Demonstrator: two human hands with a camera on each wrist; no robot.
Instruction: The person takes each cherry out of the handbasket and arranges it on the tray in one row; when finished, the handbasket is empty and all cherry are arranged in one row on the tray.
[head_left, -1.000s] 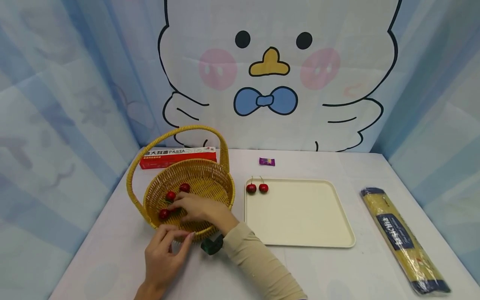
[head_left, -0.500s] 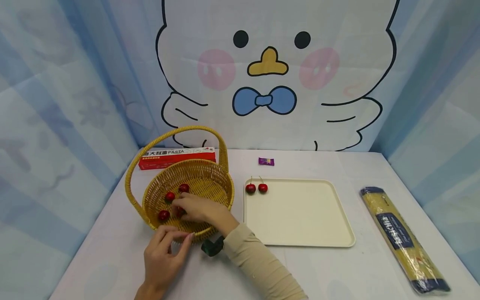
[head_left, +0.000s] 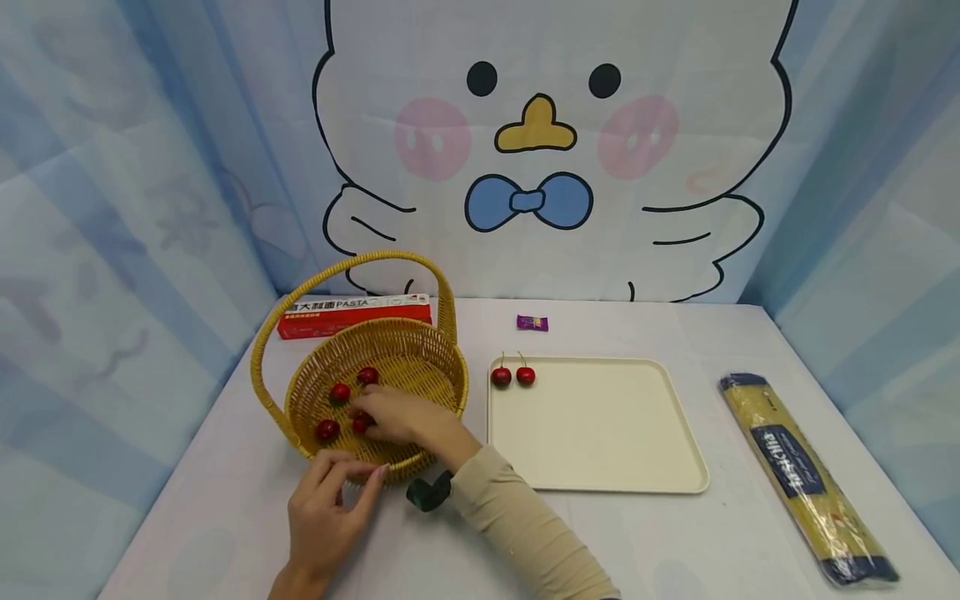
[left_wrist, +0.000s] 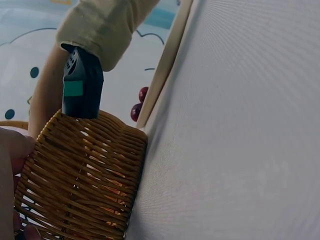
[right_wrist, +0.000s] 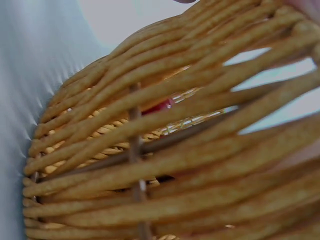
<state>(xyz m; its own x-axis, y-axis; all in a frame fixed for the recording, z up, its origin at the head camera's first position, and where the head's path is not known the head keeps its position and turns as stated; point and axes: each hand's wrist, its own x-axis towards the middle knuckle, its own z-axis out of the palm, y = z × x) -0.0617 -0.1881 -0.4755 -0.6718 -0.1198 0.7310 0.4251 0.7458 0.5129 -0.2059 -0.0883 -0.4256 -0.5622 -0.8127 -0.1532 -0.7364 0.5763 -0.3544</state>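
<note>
Lying in the basket (head_left: 426, 371) just under the fingers of the right hand (head_left: 393, 414), a cherry (head_left: 360, 425) sits in their near-closed grip; the left hand (head_left: 327, 510), farther off, pinches the rim (head_left: 408, 467).

A round, yellow, arch-handled wicker basket (head_left: 412, 371) stands left of centre in the head frame, the left hand (head_left: 330, 504) pinching its near rim. Three glossy, round, red cherries (head_left: 340, 394) lie toward its left side; beside them the right hand (head_left: 397, 414) pinches a fourth, partly covered cherry (head_left: 361, 424).
</note>
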